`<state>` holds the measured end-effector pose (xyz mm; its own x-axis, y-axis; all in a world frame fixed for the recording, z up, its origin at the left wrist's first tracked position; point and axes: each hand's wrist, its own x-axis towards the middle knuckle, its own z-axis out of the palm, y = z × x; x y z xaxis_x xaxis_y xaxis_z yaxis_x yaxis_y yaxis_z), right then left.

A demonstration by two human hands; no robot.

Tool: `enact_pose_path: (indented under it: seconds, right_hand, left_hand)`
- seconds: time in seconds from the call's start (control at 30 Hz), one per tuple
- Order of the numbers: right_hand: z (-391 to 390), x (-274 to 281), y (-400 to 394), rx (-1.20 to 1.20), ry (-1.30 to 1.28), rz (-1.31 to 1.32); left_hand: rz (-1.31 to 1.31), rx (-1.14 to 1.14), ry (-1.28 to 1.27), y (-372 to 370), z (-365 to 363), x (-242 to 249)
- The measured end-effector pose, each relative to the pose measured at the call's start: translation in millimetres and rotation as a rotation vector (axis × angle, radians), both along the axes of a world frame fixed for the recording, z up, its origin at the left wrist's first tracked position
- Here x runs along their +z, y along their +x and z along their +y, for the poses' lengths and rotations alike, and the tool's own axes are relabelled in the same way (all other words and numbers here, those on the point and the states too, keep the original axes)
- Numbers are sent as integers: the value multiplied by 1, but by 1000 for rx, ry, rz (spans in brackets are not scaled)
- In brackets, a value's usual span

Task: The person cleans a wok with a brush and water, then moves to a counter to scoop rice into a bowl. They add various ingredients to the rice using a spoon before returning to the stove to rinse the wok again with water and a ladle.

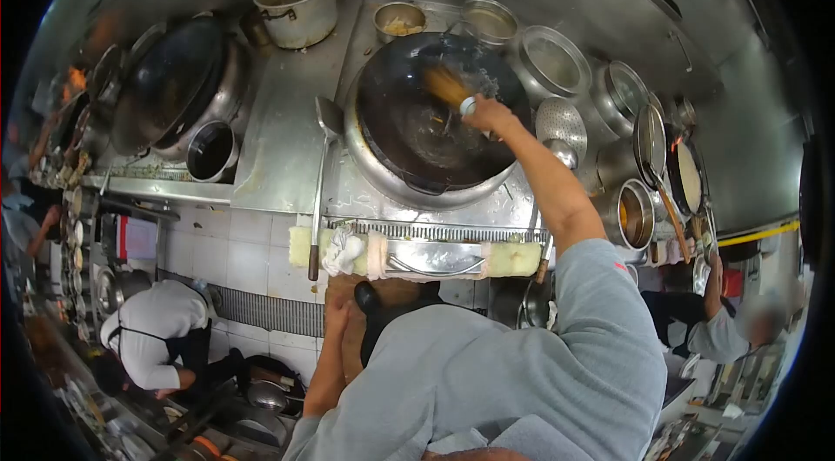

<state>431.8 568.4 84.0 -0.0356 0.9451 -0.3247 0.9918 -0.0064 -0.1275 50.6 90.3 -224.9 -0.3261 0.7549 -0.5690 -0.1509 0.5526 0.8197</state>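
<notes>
My right hand [489,116] is closed round the handle of a bamboo wok brush [448,87], whose blurred bristles are inside a large dark wok [409,143]. Water glistens in the wok, which sits on a round metal burner ring [370,161]. My left hand [337,317] hangs low in front of the stove, its fingers curled in, with nothing visible in them. A crumpled white cloth [343,250] lies above it on the stove's front rail. Beside the wok a long-handled wok spatula [320,191] rests on the steel top.
Behind the wok are a large pot [300,13] and a small bowl of food [400,22]. A perforated skimmer [561,126], a ladle [561,153] and several metal pots crowd the right. A second wok [170,83] stands tilted at left. People work at lower left [161,330] and right [718,335].
</notes>
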Motion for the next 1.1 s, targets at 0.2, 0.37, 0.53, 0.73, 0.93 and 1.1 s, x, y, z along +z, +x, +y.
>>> enact_pose_path:
  seconds: [0.2,0.37,0.53,0.73,0.93,1.1]
  right_hand:
    - [-76,72,48,170,-177,-346]
    - [10,6,12,-84,58,-85]
    - [-95,28,-9,137,-42,-86]
    - [-57,37,95,15,321,-219]
    - [-63,1,-47,33,74,58]
    - [-45,22,-68,-95,-167,401]
  left_hand:
    - [496,-10,-17,-70,-94,80]
    - [632,-89,166,-68,-53,147]
    - [583,-86,191,-75,-35,167]
    - [732,-89,247,-83,-29,192]
    - [817,-187,271,-70,12,255]
    - [934,-184,256,-67,-10,258]
